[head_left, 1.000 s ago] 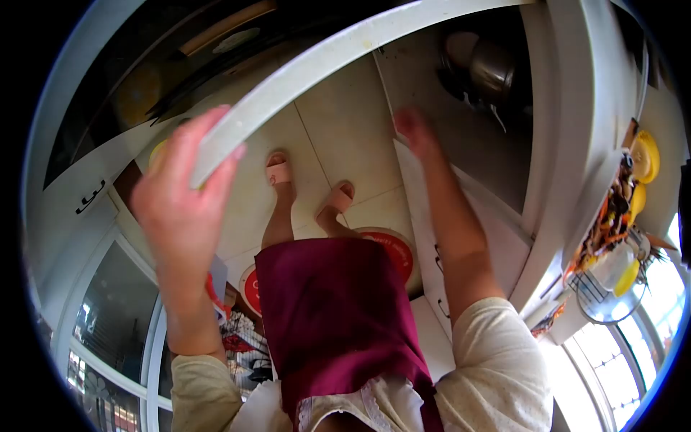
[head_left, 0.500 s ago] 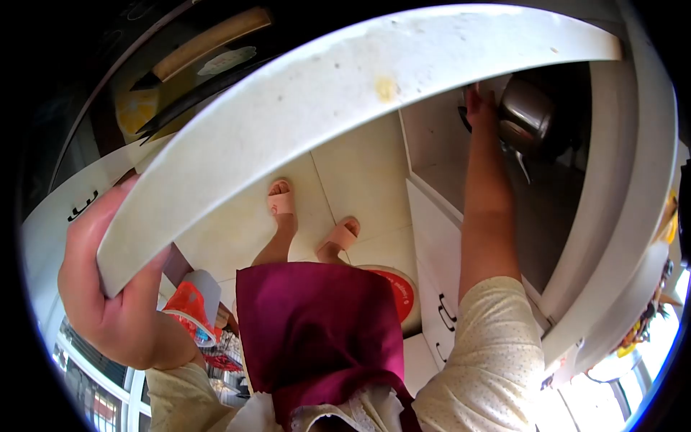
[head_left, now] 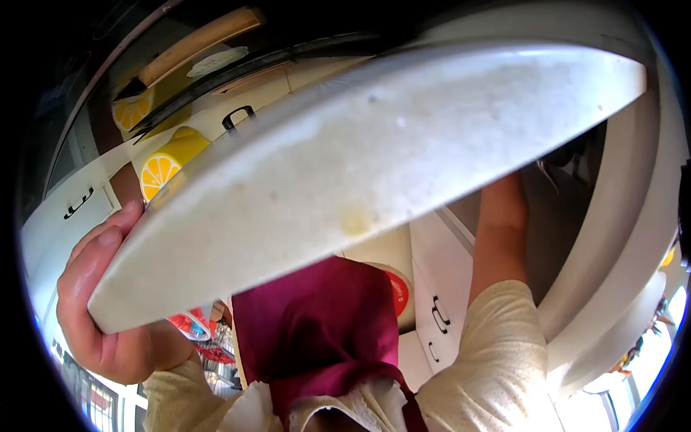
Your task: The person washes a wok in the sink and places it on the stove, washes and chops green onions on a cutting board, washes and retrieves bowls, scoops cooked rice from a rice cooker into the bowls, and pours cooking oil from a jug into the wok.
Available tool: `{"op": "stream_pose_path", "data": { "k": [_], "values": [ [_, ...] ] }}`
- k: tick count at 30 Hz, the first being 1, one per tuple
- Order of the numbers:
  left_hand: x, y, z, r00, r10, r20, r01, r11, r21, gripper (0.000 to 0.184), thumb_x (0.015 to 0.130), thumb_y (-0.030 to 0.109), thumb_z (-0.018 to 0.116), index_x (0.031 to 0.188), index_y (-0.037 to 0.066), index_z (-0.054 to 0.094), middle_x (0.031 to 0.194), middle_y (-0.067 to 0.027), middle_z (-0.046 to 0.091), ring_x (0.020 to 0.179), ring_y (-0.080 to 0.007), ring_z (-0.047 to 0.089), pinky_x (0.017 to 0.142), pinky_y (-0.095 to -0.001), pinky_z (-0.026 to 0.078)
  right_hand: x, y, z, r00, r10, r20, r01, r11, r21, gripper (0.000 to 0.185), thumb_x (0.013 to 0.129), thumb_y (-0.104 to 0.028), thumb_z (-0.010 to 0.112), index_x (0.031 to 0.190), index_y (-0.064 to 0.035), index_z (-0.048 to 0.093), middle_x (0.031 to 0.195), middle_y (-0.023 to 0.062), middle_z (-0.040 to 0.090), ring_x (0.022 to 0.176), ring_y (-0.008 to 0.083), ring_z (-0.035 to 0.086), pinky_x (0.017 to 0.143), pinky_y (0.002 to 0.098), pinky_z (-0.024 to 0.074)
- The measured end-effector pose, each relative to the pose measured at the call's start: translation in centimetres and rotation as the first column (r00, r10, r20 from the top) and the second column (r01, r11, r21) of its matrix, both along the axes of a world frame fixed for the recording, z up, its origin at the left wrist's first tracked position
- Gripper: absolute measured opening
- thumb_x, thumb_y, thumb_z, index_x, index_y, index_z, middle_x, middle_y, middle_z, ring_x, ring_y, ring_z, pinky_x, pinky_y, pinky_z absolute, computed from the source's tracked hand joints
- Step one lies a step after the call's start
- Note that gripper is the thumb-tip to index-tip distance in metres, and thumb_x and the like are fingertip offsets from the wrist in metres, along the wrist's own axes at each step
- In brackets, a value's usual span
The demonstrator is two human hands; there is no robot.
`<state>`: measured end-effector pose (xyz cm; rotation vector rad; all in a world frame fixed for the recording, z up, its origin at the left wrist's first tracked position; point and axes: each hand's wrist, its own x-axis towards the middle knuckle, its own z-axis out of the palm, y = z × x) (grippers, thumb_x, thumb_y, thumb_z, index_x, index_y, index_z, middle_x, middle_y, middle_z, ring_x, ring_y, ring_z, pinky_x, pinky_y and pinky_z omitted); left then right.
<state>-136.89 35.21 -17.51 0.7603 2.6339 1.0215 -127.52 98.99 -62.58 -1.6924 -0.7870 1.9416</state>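
Note:
My left hand is wrapped round the left end of a large white board, with thumb and fingers on either side. The board slants across the view, close to the camera, and has a yellowish stain and small marks. It could be a cutting board; its kind is not certain. My right forearm reaches behind it into a dark open cabinet on the right. The board hides my right hand and most of the cabinet's contents; only a small metal part shows.
White cabinet fronts with black handles stand beside my right arm. A round item with a red top is on the floor. At the left are a yellow thing with a citrus-slice print and a red and white bag.
The board has come down and nearer across the view, showing more of its face and covering my feet, my right hand and the metal pot. The yellow citrus-print thing has come into view.

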Motion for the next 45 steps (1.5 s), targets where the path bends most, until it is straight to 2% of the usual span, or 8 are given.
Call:
{"op": "stream_pose_path", "data": {
  "k": [7, 15, 30, 35, 38, 40, 42, 45],
  "values": [
    [0.2, 0.2, 0.2, 0.998, 0.055, -0.003, -0.055, 0.998, -0.029, 0.024, 0.085, 0.005, 0.056, 0.106, -0.006, 0.053, 0.101, -0.0283, 0.060, 0.096, -0.0348, 0.062, 0.085, -0.0394, 0.050, -0.5, 0.5, 2.0, 0.989, 0.102, 0.111, -0.101, 0.995, -0.008, 0.032, 0.092, -0.018, 0.047, 0.119, -0.0023, 0.052, 0.119, 0.0163, 0.055, 0.105, 0.0325, 0.054, 0.076, 0.0401, 0.0548],
    [1.7, 1.1, -0.8, 0.978, 0.191, -0.083, -0.188, 0.981, 0.043, 0.023, 0.085, 0.011, 0.058, 0.102, -0.004, 0.053, 0.096, -0.0281, 0.061, 0.090, -0.0341, 0.063, 0.083, -0.0419, 0.051, -1.3, 0.9, 4.2, 0.974, 0.093, -0.205, -0.122, 0.984, -0.133, 0.038, 0.095, -0.020, 0.044, 0.132, -0.0113, 0.043, 0.134, 0.0118, 0.044, 0.121, 0.0370, 0.041, 0.094, 0.0543, 0.0458],
    [1.1, 0.8, -0.6, 0.966, 0.186, -0.182, -0.194, 0.981, -0.030, 0.027, 0.086, 0.008, 0.053, 0.112, 0.001, 0.054, 0.109, -0.0210, 0.060, 0.098, -0.0323, 0.062, 0.087, -0.0395, 0.050, 1.8, -1.8, 10.9, 0.949, 0.304, -0.084, -0.315, 0.892, -0.324, 0.038, 0.091, -0.019, 0.050, 0.126, -0.0031, 0.048, 0.122, 0.0189, 0.053, 0.109, 0.0365, 0.053, 0.080, 0.0397, 0.0558],
    [1.8, -3.3, -3.9, 0.516, 0.466, -0.719, -0.196, 0.881, 0.430, 0.024, 0.087, 0.025, 0.049, 0.096, 0.005, 0.059, 0.103, -0.0162, 0.057, 0.096, -0.0277, 0.058, 0.078, -0.0372, 0.050, 3.1, -1.8, 11.7, 0.725, 0.686, 0.066, -0.633, 0.701, -0.329, 0.037, 0.092, -0.019, 0.049, 0.126, -0.0053, 0.048, 0.122, 0.0177, 0.053, 0.109, 0.0343, 0.054, 0.084, 0.0424, 0.0531],
    [7.1, 3.9, -3.4, 0.918, 0.188, -0.349, 0.187, 0.570, 0.800, 0.021, 0.085, 0.023, 0.047, 0.086, 0.005, 0.058, 0.093, -0.0093, 0.055, 0.076, -0.0236, 0.052, 0.060, -0.0359, 0.039, 3.1, -2.5, 12.2, 0.456, 0.889, 0.026, -0.867, 0.451, -0.211, 0.054, 0.084, -0.011, 0.059, 0.133, -0.0070, 0.039, 0.122, 0.0146, 0.053, 0.108, 0.0277, 0.055, 0.082, 0.0425, 0.0516],
    [6.7, 5.7, -4.1, 0.891, -0.416, 0.181, 0.335, 0.873, 0.354, 0.024, 0.076, 0.005, 0.053, 0.099, 0.001, 0.057, 0.092, -0.0097, 0.058, 0.078, -0.0215, 0.053, 0.064, -0.0298, 0.041, 1.9, -3.9, 13.3, 0.268, 0.949, 0.167, -0.942, 0.294, -0.161, 0.059, 0.081, -0.007, 0.060, 0.135, -0.0080, 0.036, 0.121, 0.0121, 0.053, 0.109, 0.0256, 0.054, 0.083, 0.0412, 0.0506],
    [9.9, 11.2, -11.6, 0.728, -0.101, 0.678, -0.182, 0.925, 0.333, 0.056, 0.078, 0.004, 0.063, 0.128, 0.000, 0.040, 0.119, -0.0128, 0.050, 0.103, -0.0206, 0.052, 0.080, -0.0319, 0.046, 0.5, -6.8, 15.0, 0.166, 0.944, 0.284, -0.961, 0.219, -0.166, 0.059, 0.078, -0.004, 0.059, 0.133, -0.0116, 0.039, 0.117, 0.0091, 0.052, 0.100, 0.0208, 0.056, 0.077, 0.0341, 0.0520],
    [9.3, 18.1, -22.7, 0.587, -0.040, 0.809, -0.301, 0.916, 0.264, 0.085, 0.077, 0.029, 0.071, 0.142, 0.009, 0.018, 0.142, -0.0151, 0.029, 0.126, -0.0280, 0.039, 0.090, -0.0396, 0.045, 0.3, -8.4, 14.3, 0.135, 0.985, 0.107, -0.969, 0.154, -0.195, 0.055, 0.077, -0.004, 0.060, 0.130, -0.0104, 0.045, 0.116, 0.0078, 0.054, 0.102, 0.0186, 0.056, 0.079, 0.0329, 0.0504]
  ]
}}
